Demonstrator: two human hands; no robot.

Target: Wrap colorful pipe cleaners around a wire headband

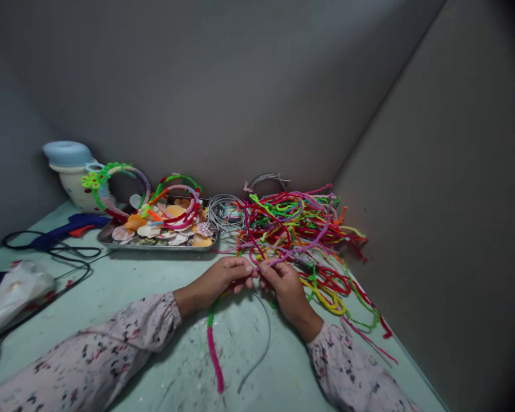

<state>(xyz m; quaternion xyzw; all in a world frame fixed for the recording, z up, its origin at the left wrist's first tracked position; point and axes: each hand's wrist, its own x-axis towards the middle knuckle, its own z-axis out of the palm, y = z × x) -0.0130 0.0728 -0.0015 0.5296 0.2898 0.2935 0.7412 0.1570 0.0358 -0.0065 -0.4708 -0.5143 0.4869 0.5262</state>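
My left hand (232,276) pinches a grey wire (266,337) near the middle of the table. One part of it, wrapped in pink and green pipe cleaner (214,360), hangs below that hand; the bare end curves down between my wrists. Close beside it, my right hand (281,280) is closed on a purple pipe cleaner (311,245), whose free length arcs up and right over the pile. Both sets of fingertips meet where purple touches the wire; the exact contact is hidden by the fingers.
A heap of coloured pipe cleaners (296,220) lies behind my right hand. Coiled wire (225,212) sits beside a metal tray (154,249) of shells and wrapped rings (175,194). Leftward are a blue glue gun (68,226), black cord (79,269), a lidded cup (75,183) and a plastic bag (23,292).
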